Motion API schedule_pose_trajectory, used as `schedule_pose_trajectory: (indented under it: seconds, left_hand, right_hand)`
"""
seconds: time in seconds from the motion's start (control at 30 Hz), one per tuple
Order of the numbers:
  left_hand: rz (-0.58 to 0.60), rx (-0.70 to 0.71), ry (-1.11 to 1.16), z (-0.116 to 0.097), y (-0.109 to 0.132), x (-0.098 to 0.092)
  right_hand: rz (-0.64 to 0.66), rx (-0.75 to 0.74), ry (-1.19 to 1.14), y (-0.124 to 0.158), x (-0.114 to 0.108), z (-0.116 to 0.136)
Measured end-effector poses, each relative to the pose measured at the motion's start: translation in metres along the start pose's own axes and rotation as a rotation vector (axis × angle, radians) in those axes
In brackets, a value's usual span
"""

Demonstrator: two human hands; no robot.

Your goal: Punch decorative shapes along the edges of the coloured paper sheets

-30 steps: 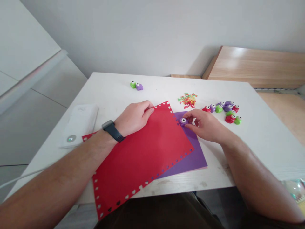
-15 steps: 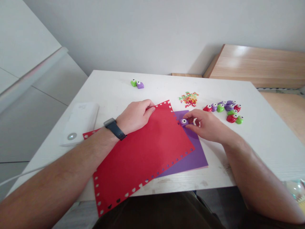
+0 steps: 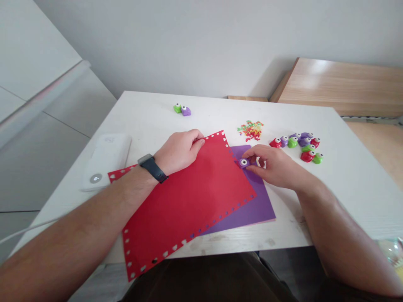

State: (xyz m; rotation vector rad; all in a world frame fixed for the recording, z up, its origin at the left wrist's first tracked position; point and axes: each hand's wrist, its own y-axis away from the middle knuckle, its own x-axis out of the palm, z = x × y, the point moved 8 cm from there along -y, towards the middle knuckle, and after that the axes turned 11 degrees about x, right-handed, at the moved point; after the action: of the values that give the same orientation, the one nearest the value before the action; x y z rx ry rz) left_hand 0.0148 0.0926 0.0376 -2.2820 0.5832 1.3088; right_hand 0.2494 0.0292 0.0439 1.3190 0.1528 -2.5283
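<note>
A red sheet of paper [image 3: 192, 188] with small shapes punched along its edges lies slanted in front of me, its near corner past the table edge. Its far edge is pinched between the thumb and fingers of my left hand [image 3: 181, 152]. My right hand [image 3: 269, 164] grips a small purple craft punch [image 3: 243, 162] with a star on its white button, placed at the red sheet's right edge. Under the red sheet shows a purple sheet [image 3: 248, 212]. The punch's slot is too small to make out.
Punched paper bits [image 3: 252, 130] form a heap beyond my right hand. Several more craft punches [image 3: 292, 141] stand to the right, and a green punch [image 3: 177, 108] and a purple one [image 3: 186, 111] at the back. A white device [image 3: 105, 161] with a cable lies left.
The red sheet has shifted slightly left, its near corner a little higher. Both hands keep their grips, with the punch still at the sheet's right edge.
</note>
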Motion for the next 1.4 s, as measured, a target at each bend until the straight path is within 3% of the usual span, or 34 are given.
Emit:
schedule_pose_trajectory:
  seconds: [1.4]
  left_hand:
    - [-0.013, -0.039, 0.013, -0.0001, 0.0010, -0.0007]
  right_hand:
    - [0.049, -0.011, -0.018, 0.0010, 0.0059, 0.0049]
